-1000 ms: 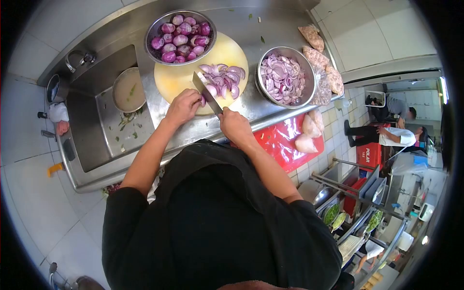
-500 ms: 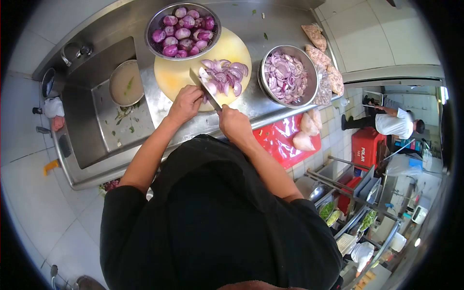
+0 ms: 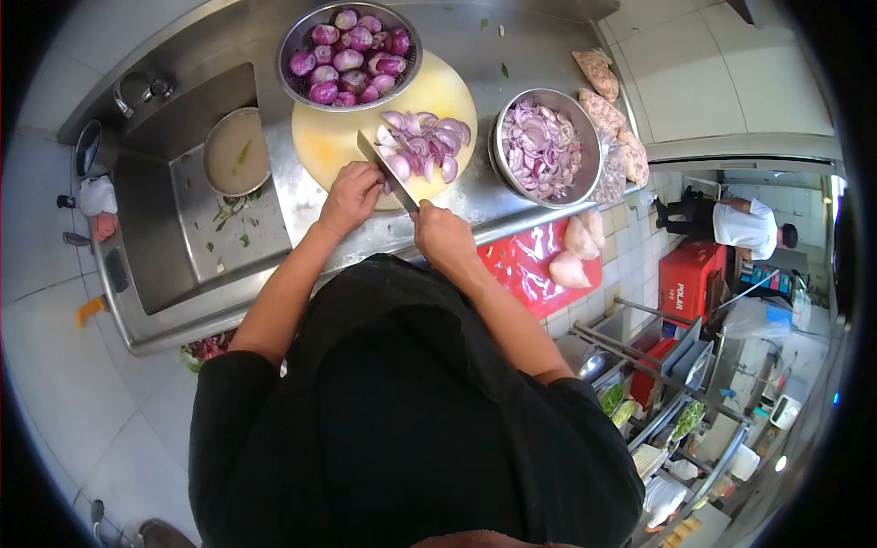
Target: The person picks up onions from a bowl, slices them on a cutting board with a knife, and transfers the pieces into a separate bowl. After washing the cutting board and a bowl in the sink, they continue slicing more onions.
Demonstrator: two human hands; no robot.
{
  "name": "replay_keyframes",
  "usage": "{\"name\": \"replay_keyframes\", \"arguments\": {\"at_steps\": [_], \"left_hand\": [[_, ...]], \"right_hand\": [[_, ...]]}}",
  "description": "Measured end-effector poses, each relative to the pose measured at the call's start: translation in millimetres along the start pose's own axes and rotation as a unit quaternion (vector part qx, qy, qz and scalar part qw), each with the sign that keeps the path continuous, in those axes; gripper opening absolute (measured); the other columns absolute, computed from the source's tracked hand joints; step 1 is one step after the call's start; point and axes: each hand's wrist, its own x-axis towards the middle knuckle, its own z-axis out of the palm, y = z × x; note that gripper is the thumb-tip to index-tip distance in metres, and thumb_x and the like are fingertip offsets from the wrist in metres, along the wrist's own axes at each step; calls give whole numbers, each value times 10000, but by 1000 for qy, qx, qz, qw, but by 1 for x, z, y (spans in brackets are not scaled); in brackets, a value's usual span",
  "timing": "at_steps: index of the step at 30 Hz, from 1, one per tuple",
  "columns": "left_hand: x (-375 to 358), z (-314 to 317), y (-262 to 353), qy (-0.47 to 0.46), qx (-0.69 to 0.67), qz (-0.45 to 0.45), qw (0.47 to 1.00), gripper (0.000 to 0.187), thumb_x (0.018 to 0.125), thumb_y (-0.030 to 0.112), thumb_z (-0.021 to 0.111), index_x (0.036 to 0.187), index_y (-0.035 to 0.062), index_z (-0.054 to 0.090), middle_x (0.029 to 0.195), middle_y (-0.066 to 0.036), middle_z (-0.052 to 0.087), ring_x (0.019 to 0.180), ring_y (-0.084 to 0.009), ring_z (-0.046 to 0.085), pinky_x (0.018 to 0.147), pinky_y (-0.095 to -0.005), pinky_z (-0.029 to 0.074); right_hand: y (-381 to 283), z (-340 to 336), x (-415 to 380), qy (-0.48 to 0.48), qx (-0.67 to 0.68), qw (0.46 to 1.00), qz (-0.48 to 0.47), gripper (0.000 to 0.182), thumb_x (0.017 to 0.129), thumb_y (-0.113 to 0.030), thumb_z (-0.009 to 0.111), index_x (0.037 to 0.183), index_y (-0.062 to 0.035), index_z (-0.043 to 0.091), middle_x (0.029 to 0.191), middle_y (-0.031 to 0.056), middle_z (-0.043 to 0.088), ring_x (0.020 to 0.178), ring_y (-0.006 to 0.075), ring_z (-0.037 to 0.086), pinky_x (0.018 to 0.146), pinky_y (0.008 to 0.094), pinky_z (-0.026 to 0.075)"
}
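Note:
My right hand (image 3: 445,233) grips the handle of a kitchen knife (image 3: 393,173), its blade angled up and left over a round yellowish cutting board (image 3: 320,151). Against the blade's left side, my left hand (image 3: 353,194) has curled fingers over a piece of red onion, mostly hidden beneath them. Sliced red onion (image 3: 425,142) lies in a loose pile to the right of the blade. Behind it, a steel colander (image 3: 286,68) of peeled whole red onions (image 3: 347,60) overlaps the board's far edge. A steel bowl (image 3: 592,164) on the right holds more sliced onion (image 3: 541,146).
At left is a steel sink (image 3: 151,228) containing a pot of cloudy water (image 3: 239,151) and leafy scraps. Bagged food (image 3: 598,75) lines the counter's right end. Below stands a red tray (image 3: 525,269) with pale bags. A person (image 3: 742,226) stands beyond, near a red cooler (image 3: 687,281).
My hands and the knife stay nearly in place over the board. The view shifts slightly. The person in the background has turned and changed arm position.

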Motion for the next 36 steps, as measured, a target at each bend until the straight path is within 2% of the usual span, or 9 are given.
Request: {"name": "replay_keyframes", "arguments": {"at_steps": [7, 11, 16, 19, 24, 29, 31, 34, 36], "left_hand": [[-2, 0, -1, 14, -9, -4, 1000, 115, 851, 39, 693, 964, 28, 680, 1031, -144, 668, 1002, -352, 634, 912, -425, 495], [-2, 2, -5, 26, -11, -18, 999, 100, 857, 37, 691, 955, 23, 684, 1029, -144, 674, 1000, -353, 640, 911, -426, 500], [-5, 2, -2, 24, -11, -17, 1000, 126, 850, 18, 697, 975, -3, 698, 1065, -164, 685, 1026, -361, 648, 910, -427, 523], [-4, 2, 1, 42, -14, -13, 999, 99, 854, 18, 689, 953, 14, 690, 1026, -143, 683, 996, -348, 650, 911, -421, 506], [-6, 4, -4, 33, -12, -15, 999, 104, 846, 14, 695, 950, 12, 690, 1024, -144, 682, 995, -347, 649, 905, -421, 506], [0, 2, 2, 45, -4, -7, 999, 90, 841, 15, 701, 930, 17, 692, 992, -131, 682, 976, -345, 649, 902, -425, 502], [6, -4, 15, 39, -15, -33, 999, 87, 835, 17, 709, 920, 26, 695, 977, -119, 685, 961, -335, 650, 887, -425, 497], [43, -24, 70, 130, 13, 34, 991, 98, 822, 20, 724, 914, 37, 694, 962, -109, 687, 937, -312, 653, 859, -406, 481], [68, -16, 80, 23, 104, -1, 994, 101, 834, 123, 722, 923, 73, 727, 992, -114, 720, 956, -298, 676, 868, -460, 459]], "right_hand": [[-2, -19, -11, -19, -1, 1000, 2, 257, 1025, -230, 555, 1021, 12, 644, 842, 273, 725, 819, 447, 730, 765, 559, 567], [5, 9, 11, -26, -5, 1000, -12, 266, 1029, -236, 553, 1016, 16, 639, 847, 274, 726, 832, 451, 729, 777, 567, 564], [-4, -18, -2, -19, -9, 1000, -11, 271, 1030, -248, 561, 1002, 14, 626, 833, 273, 721, 823, 454, 727, 764, 560, 568], [-1, -28, -16, -58, 4, 998, 17, 269, 1029, -253, 563, 998, 7, 625, 839, 271, 722, 824, 456, 726, 767, 562, 568], [11, 16, -2, -17, 18, 1000, -12, 286, 1031, -269, 579, 980, 10, 616, 835, 277, 712, 816, 469, 711, 752, 580, 550], [5, -7, 21, -8, 33, 999, -2, 322, 1035, -318, 581, 1009, 0, 621, 850, 288, 705, 854, 483, 701, 771, 589, 539], [3, -16, 16, 10, 54, 998, 8, 335, 1038, -339, 575, 1029, -7, 623, 860, 288, 708, 863, 490, 698, 790, 594, 536], [-6, -19, 3, -19, 73, 997, 13, 338, 1041, -348, 571, 1030, -15, 624, 879, 290, 709, 881, 494, 694, 814, 595, 532], [-3, 3, 2, -70, 57, 996, 9, 351, 1049, -361, 557, 1049, -17, 630, 931, 295, 717, 923, 489, 699, 828, 601, 532]]}}
